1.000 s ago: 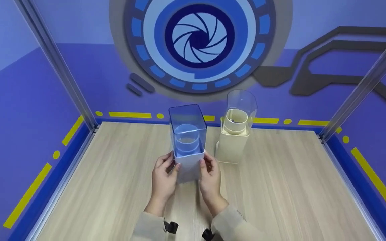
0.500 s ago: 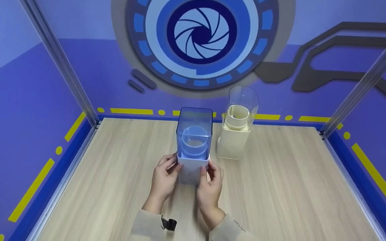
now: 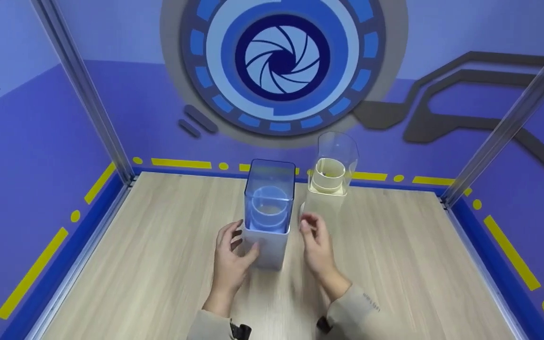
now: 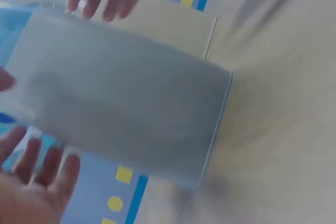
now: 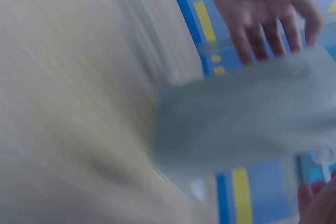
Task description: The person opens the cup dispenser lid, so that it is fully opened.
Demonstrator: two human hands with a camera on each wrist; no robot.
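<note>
The blue-topped container (image 3: 268, 219) is upright between the two hands, its pale body just beside the left hand (image 3: 232, 262) and a little left of the right hand (image 3: 318, 245); a translucent blue cover rises from that body, beyond the fingertips, with a round blue neck inside; the left hand's fingers are spread along the container's left side, thumb toward its front, though whether they touch I cannot tell; the right hand is apart from it, fingers loosely bent and pinching nothing; just beyond the right hand stands the cream container (image 3: 327, 191), its body partly hidden by that hand, its clear cover reaching higher; below the hands, beige sleeves (image 3: 209, 326) carry black straps (image 3: 240, 330); the wood-grain table (image 3: 395, 264) spreads to either side; far beyond both hands is a blue-purple wall (image 3: 130, 104) bearing a round emblem (image 3: 281, 59).
</note>
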